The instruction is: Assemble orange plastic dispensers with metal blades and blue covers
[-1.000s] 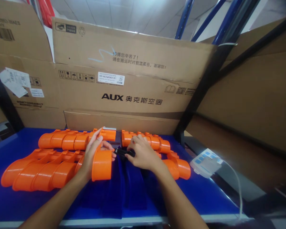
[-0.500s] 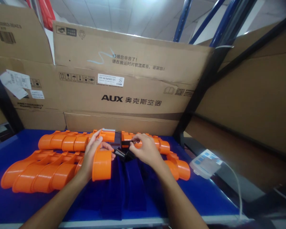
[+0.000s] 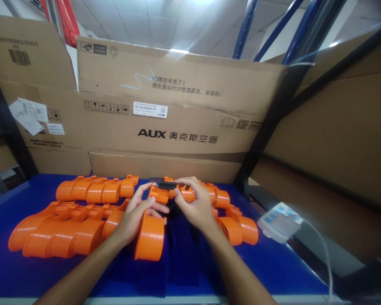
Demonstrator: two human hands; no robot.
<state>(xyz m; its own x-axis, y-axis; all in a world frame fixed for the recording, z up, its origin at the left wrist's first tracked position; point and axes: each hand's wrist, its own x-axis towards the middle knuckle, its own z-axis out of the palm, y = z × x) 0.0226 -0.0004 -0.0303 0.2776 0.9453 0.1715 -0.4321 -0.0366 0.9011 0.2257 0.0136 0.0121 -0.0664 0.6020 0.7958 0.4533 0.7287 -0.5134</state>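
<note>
My left hand (image 3: 142,212) is closed around an orange plastic part with a wide round ring (image 3: 150,238) hanging at its lower end. The part's upper end (image 3: 159,195) shows beyond my fingertips. In my right hand (image 3: 193,201), thumb and fingers pinch a short black bar-like piece (image 3: 167,185). This black piece lies along the top of the held orange part, against a small silvery edge near my left fingertips. Whether it is joined to the part I cannot tell. Dark pieces (image 3: 174,209) lie below, partly hidden by my hands.
Rows of similar orange parts (image 3: 90,233) lie on the blue table (image 3: 241,271) to the left, with more orange parts (image 3: 250,228) at right. A cardboard panel (image 3: 114,127) stands behind. A white plastic box with a cable (image 3: 279,222) sits at the right edge.
The orange part in my left hand has moved right and tilted. My right hand has brought the black piece up against its top, where before they were apart. The view has shifted slightly.
</note>
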